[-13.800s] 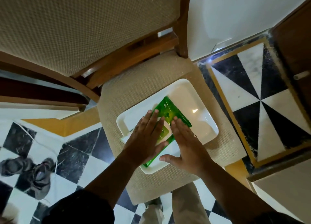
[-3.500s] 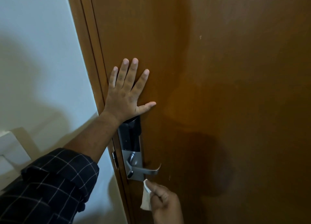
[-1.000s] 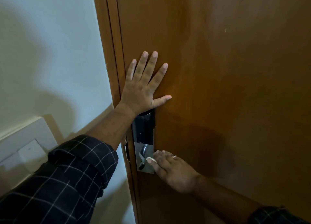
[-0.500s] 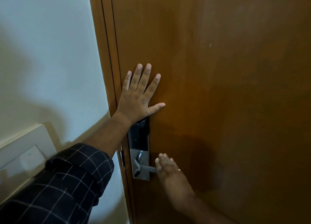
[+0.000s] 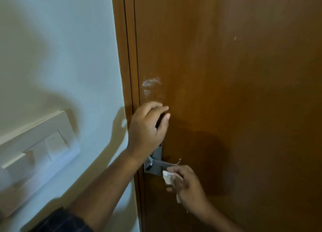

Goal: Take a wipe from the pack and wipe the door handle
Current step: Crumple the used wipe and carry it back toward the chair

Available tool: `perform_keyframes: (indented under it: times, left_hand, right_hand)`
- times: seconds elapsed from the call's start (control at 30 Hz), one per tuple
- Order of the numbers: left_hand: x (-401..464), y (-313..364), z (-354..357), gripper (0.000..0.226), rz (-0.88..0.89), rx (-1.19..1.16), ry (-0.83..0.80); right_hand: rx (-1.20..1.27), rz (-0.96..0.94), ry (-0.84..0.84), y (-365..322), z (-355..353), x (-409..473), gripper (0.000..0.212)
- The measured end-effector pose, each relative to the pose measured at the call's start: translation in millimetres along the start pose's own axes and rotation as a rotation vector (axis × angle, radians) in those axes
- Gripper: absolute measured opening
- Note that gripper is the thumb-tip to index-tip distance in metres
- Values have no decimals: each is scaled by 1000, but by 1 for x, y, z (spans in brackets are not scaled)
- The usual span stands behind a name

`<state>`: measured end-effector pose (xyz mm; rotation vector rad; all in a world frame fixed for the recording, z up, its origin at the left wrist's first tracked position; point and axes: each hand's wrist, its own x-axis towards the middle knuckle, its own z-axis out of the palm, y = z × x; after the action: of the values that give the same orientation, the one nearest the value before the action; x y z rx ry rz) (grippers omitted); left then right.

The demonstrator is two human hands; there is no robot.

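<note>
A silver lever door handle (image 5: 171, 163) juts from a metal lock plate (image 5: 156, 161) on the brown wooden door (image 5: 235, 92). My right hand (image 5: 187, 186) is closed around a crumpled white wipe (image 5: 167, 176), just below the lever. My left hand (image 5: 148, 127) rests over the dark upper part of the lock, fingers curled loosely, and covers most of it. The wipe pack is out of view.
A pale handprint smudge (image 5: 150, 84) marks the door above my left hand. The wooden door frame (image 5: 126, 57) runs down the middle. On the white wall to the left sits a cream switch plate (image 5: 34, 141).
My left hand has come off the door panel, dropped onto the lock body and left a smudge. My right hand has slipped off the lever to just below it, the wipe now showing.
</note>
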<state>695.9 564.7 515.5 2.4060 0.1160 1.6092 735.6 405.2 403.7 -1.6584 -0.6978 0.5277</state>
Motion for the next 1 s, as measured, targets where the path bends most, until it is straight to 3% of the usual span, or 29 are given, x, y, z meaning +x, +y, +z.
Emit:
perform_keyframes:
  times: [0.07, 0.17, 0.23, 0.3, 0.43, 0.63, 0.73, 0.83, 0.93, 1.0]
  left_hand:
    - [-43, 10, -4, 28, -168, -144, -171]
    - [-100, 15, -3, 33, -520, -359, -650]
    - [-122, 16, -3, 25, -699, -501, -816]
    - [-131, 26, -7, 12, -879, -564, -739]
    - [-143, 51, -17, 10, -1142, -592, -424]
    - [-190, 116, -13, 14, -1193, -219, -134]
    - [-227, 162, -4, 31, -1178, 33, -125]
    - [-261, 218, -5, 14, -1214, 186, -207]
    - [-276, 257, -18, 52, -1289, 233, -233]
    - [-286, 272, -30, 52, -1321, 303, -236]
  right_hand:
    - [126, -23, 34, -9, -14, 2, 29]
    - [175, -6, -5, -11, -28, -1, 39]
    - [198, 20, -5, -8, -34, -5, 36]
    - [195, 49, -14, -2, -37, -12, 32]
    - [222, 145, -100, 18, -39, -27, 20]
    - [167, 224, -169, 51, -51, -37, 6]
    - [232, 355, -277, 69, -55, -49, 6]
    - [386, 559, -421, 84, -56, -88, 8]
    - [472, 633, -595, 94, -55, -119, 16]
    - [510, 621, -716, 104, -55, -136, 22]
